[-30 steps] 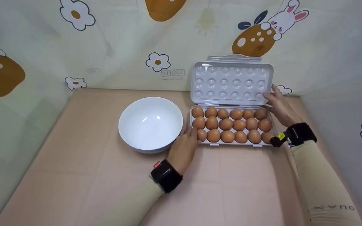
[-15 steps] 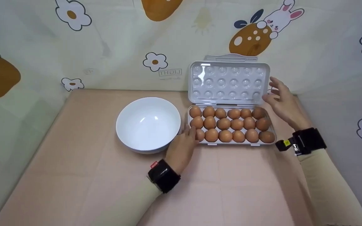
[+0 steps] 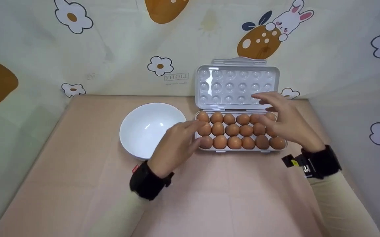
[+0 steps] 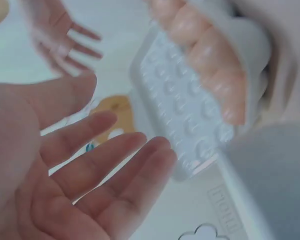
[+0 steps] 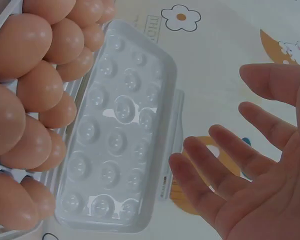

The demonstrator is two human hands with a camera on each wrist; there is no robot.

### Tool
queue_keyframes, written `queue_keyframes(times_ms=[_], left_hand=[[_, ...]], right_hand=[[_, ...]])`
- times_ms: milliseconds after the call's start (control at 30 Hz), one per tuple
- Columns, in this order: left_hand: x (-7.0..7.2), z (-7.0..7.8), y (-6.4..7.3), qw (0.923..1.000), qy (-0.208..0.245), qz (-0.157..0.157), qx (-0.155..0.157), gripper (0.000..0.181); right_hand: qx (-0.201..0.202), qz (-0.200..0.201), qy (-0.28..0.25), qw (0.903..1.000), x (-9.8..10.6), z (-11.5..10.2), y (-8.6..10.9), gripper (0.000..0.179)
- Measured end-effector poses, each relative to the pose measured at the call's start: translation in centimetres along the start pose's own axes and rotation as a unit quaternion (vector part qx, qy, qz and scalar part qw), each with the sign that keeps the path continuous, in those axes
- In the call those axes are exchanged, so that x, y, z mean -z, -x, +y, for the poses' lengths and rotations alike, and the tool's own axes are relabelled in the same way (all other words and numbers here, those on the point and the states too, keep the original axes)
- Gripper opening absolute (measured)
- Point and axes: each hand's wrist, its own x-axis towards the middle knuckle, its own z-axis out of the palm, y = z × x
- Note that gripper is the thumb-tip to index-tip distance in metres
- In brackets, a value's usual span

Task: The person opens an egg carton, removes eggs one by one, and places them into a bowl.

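Note:
A plastic egg carton, its lid (image 3: 237, 86) raised and leaning back, holds brown eggs (image 3: 234, 142) in three rows. Over the carton's left end and the near side of the white bowl (image 3: 143, 131) hovers my left hand (image 3: 176, 144), fingers extended and holding nothing. My right hand (image 3: 287, 120) is above the carton's right end, partly covering some eggs and the lid's lower corner. In the right wrist view its fingers (image 5: 200, 165) are spread with nothing in them. The left wrist view shows the left palm and loosely straight fingers (image 4: 100, 165), apart from the eggs.
The bowl stands left of the carton on a table with a pinkish cover (image 3: 190, 204). Behind the table hangs a pale sheet (image 3: 120, 42) printed with flowers and rabbits; more sheeting runs along both sides.
My left hand has left the carton's left edge and risen, now overlapping the bowl. My right hand has come away from the lid's right side and moved left over the carton.

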Motion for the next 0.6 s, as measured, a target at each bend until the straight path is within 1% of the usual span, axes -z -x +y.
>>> queue_keyframes(times_ms=[67, 133, 233, 333, 400, 500, 600], left_hand=[[1.5, -0.4, 0.2, 1.0, -0.007, -0.005, -0.001, 0.048], [2.8, -1.0, 0.4, 0.9997, -0.022, -0.014, 0.004, 0.054], [4.1, -2.2, 0.7, 0.9987, -0.041, -0.027, 0.014, 0.063], [4.8, -3.5, 1.0, 0.9979, -0.049, -0.038, 0.015, 0.072], [5.0, -4.4, 1.4, 0.9976, -0.052, -0.043, 0.016, 0.077], [5.3, -5.6, 1.8, 0.9972, -0.055, -0.046, 0.022, 0.085], [5.4, -6.5, 1.9, 0.9967, -0.059, -0.047, 0.029, 0.091]], right_hand=[[0.021, -0.006, 0.022, 0.9995, -0.6, -0.7, 0.1, 0.058], [0.042, -0.013, 0.033, 0.9985, -1.2, -1.4, 0.2, 0.058], [0.066, -0.03, 0.033, 0.9968, -2.5, -2.4, 0.3, 0.058], [0.085, -0.042, 0.036, 0.9948, -3.8, -3.1, 0.3, 0.056], [0.095, -0.05, 0.038, 0.9935, -4.8, -3.5, 0.2, 0.05], [0.106, -0.055, 0.053, 0.9914, -6.1, -4.0, -0.2, 0.043], [0.117, -0.061, 0.076, 0.9883, -7.4, -4.4, -0.7, 0.038]])
